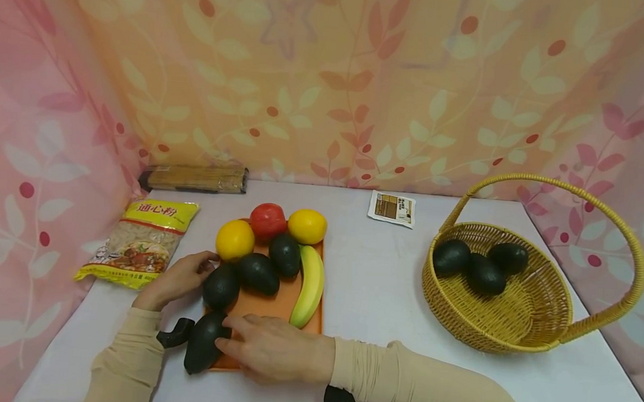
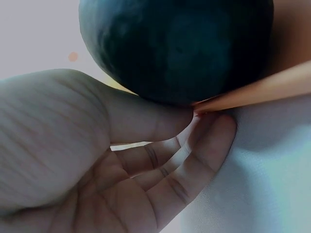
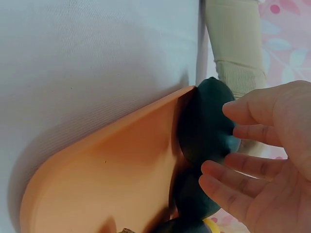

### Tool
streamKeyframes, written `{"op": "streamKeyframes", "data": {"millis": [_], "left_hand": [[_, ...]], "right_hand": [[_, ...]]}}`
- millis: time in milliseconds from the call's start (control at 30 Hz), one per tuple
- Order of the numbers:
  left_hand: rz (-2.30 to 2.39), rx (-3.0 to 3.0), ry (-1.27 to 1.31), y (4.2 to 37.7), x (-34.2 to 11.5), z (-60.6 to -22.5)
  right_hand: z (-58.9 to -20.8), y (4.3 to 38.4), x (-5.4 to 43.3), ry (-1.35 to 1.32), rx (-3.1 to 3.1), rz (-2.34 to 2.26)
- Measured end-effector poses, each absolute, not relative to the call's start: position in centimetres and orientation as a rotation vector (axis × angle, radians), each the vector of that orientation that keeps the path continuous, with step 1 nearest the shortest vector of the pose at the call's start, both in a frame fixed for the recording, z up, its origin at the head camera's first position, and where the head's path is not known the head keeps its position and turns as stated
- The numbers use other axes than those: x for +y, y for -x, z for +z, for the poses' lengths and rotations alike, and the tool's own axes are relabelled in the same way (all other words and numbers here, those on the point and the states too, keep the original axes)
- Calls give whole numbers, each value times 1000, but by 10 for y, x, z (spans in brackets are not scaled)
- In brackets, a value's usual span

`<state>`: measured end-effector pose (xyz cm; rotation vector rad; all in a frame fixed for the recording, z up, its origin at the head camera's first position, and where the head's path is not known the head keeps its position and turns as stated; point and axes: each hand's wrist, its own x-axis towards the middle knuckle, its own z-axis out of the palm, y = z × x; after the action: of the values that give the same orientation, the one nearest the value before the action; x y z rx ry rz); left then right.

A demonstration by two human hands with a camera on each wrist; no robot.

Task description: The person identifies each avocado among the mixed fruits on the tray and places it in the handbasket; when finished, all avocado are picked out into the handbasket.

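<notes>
My left hand (image 1: 182,280) pinches the left rim of an orange tray (image 2: 257,93) between thumb and fingers, just beneath a dark avocado (image 2: 180,43). At the tray's front left corner lies another avocado (image 1: 205,342), its end reaching past the rim. My right hand (image 1: 276,348) reaches over the tray from the right, fingers spread and fairly straight, fingertips right at that avocado (image 3: 206,121). Farther back on the tray are two more avocados (image 1: 258,274), a banana (image 1: 309,285), a red fruit (image 1: 268,220), an orange-yellow fruit (image 1: 235,240) and a yellow lemon (image 1: 307,226).
A woven basket (image 1: 437,298) with a tall handle stands at the right, three avocados (image 1: 486,274) inside. A pasta bag (image 1: 139,243) lies left of the tray. Along the back are a brown rolled bundle (image 1: 197,179) and a small packet (image 1: 392,209).
</notes>
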<state>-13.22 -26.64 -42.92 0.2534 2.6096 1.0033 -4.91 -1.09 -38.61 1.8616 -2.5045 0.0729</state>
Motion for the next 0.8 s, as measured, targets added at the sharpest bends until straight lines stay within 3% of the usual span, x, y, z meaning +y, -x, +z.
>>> {"op": "streamKeyframes", "data": {"millis": [800], "left_hand": [[1042, 2567, -190, 135, -271, -436]], "right_hand": [[-386, 48, -11, -1862, -2526, 37]]}}
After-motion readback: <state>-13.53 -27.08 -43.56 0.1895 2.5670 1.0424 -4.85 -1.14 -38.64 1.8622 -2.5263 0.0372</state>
